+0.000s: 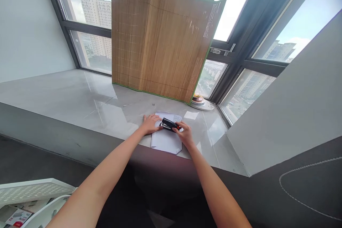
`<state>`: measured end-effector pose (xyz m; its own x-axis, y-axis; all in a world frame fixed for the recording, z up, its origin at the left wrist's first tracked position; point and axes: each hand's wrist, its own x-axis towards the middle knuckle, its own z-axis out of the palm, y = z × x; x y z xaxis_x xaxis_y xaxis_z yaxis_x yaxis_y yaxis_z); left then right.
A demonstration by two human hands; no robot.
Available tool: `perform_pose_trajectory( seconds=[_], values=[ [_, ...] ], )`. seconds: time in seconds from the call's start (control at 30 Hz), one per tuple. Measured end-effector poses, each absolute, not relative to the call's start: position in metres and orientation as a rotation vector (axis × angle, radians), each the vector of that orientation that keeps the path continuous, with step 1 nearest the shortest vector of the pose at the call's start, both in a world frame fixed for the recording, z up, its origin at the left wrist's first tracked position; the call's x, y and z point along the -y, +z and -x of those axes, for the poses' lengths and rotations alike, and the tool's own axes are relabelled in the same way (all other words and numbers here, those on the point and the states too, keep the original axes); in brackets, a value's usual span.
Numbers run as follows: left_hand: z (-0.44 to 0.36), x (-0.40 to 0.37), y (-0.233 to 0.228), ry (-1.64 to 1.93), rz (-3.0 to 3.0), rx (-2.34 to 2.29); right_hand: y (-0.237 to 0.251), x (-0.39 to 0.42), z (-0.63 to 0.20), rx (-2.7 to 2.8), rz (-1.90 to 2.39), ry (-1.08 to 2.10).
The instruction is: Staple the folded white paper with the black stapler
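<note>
Currently, going left to right: white perforated tray (32,189) is sitting bottom-left below the ledge, holding printed packets, count unclear. Left hand (150,123) is lying flat, fingers spread, pressing down the left edge of the paper stack (165,141). Stack is white, rectangular, sheet count not readable, resting at the front edge of the glossy grey stone ledge (66,96), its near corner overhanging slightly. One black stapler (170,125) with a red end is lying across the stack's top part. Right hand (185,134) is gripping the stapler's right end, fingers curled over it. One woven bamboo screen (160,42), green-trimmed and folded, is standing along the back edge. Several round plates (199,101) are sitting stacked at the back right corner, beside one small white slip (191,115).
</note>
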<state>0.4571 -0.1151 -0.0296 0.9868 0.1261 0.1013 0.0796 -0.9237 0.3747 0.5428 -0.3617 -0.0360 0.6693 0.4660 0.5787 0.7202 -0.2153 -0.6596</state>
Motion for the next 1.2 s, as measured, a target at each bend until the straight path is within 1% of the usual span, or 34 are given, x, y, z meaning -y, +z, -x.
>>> perform_pose_trajectory(
  seconds=[0.2, 0.33, 0.47, 0.67, 0.93, 1.03, 1.13, 1.2],
  values=[
    [-0.457, 0.112, -0.030, 0.100, -2.735, -0.058, -0.037, 0.359, -0.545, 0.856, 1.859, -0.263],
    [-0.457, 0.111, -0.032, 0.144, -2.656, -0.051, -0.040, 0.359, -0.545, 0.693, 1.797, -0.170],
    [-0.457, 0.109, -0.034, 0.211, -2.547, -0.054, -0.038, 0.362, -0.543, 0.645, 1.813, -0.226],
    [-0.458, 0.104, -0.036, 0.289, -2.393, -0.063, -0.039, 0.363, -0.544, 0.605, 1.755, -0.201],
    [-0.452, 0.104, -0.033, 0.398, -1.830, -0.133, -0.044, 0.361, -0.546, 0.635, 1.838, -0.286],
    [-0.453, 0.103, -0.034, 0.458, -1.672, -0.159, -0.038, 0.354, -0.550, 0.777, 1.860, -0.266],
    [-0.456, 0.100, -0.033, 0.508, -1.441, -0.218, -0.035, 0.344, -0.554, 0.954, 1.924, -0.178],
    [-0.456, 0.095, -0.031, 0.514, -1.248, -0.269, -0.033, 0.336, -0.552, 0.978, 1.974, -0.207]
  ],
)
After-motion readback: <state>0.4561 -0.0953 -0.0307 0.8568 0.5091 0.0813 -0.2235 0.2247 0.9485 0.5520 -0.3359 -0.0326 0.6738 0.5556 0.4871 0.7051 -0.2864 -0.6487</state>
